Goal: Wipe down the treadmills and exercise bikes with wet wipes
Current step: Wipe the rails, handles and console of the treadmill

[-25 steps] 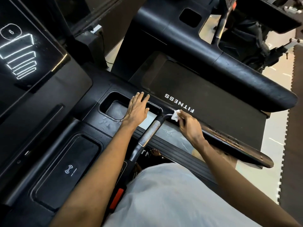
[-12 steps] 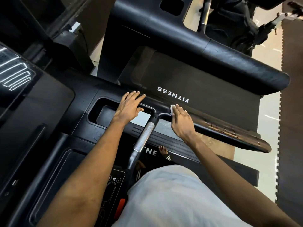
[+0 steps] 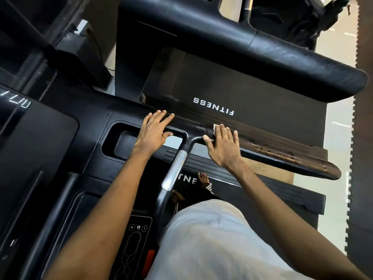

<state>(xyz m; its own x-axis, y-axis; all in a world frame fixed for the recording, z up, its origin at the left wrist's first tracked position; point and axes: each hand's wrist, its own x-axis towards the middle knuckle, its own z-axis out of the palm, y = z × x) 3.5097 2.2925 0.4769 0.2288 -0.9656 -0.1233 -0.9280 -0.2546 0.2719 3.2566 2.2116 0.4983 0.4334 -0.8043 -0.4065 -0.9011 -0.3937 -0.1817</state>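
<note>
I stand on a black treadmill and look down over its console. My right hand lies flat with straight fingers on the right handrail, pressing a white wet wipe onto it; only a corner of the wipe shows past my fingertips. My left hand rests flat, fingers straight, on the console's edge beside the cup recess. A silver pulse grip runs between my arms.
A second treadmill, its belt marked FITNESS, stands alongside with its own thick handrail. The worn end of the near handrail shows brown flaking. Control buttons and a red key sit near my waist. Black floor mats line the right.
My right hand has flattened over the wipe and slid slightly right along the handrail. My left hand stays on the console edge. The view has tilted down and left.
</note>
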